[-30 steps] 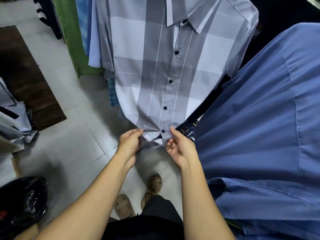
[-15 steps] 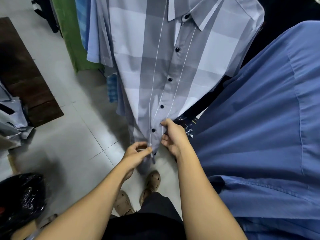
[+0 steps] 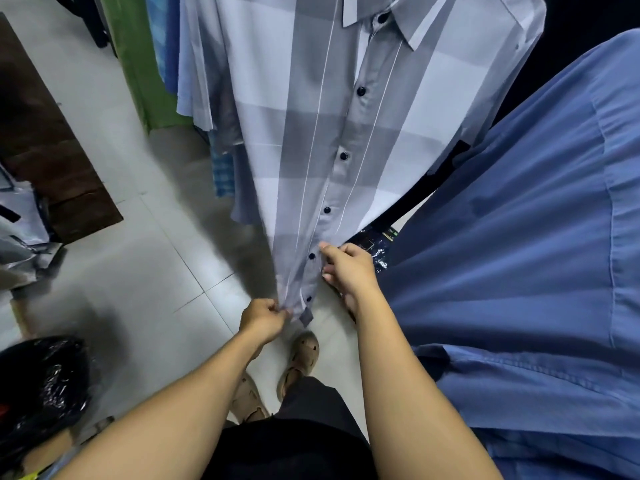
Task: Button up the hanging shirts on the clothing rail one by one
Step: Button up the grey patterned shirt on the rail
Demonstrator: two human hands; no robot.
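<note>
Gripping the checked shirt (image 3: 346, 116) low, left fingers (image 3: 277, 308) hide their tips; right fingers (image 3: 334, 250) pinch its edge.

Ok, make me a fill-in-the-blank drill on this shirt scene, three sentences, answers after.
1. The left hand pinches the grey checked shirt at its ____ edge.
2. The right hand holds that shirt's front ____ up than the left hand.
3. The plain shirt hanging on the right is ____.
Missing words: bottom; higher; blue.
</note>
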